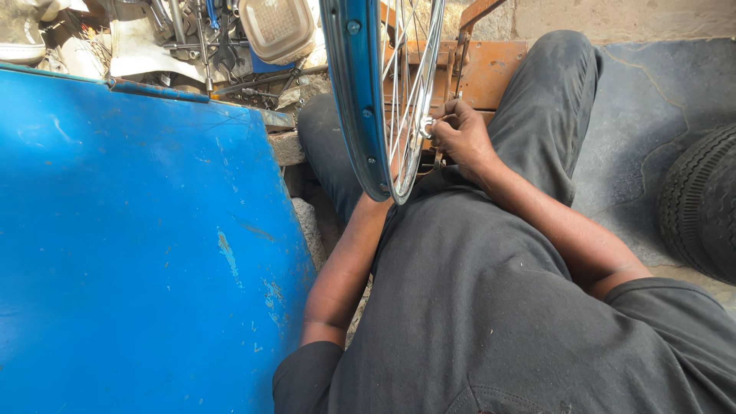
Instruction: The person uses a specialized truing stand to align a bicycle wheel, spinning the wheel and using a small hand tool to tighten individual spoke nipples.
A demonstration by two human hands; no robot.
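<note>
A blue spoked wheel rim [354, 92] stands upright in front of me, held in an orange metal stand [491, 69]. My right hand [458, 136] is closed on a small silver tool [425, 126] pressed against the spokes near the rim's lower edge. My left forearm [349, 261] runs up behind the rim. My left hand is hidden by the rim and spokes, and I cannot tell what it holds. I am seated, in dark trousers and a dark shirt.
A large blue metal panel [138, 245] fills the left side. Behind it lies a pile of tools [199, 38] and a tan plastic container [276, 27]. A black tyre [701, 203] lies at the right edge on the stone floor.
</note>
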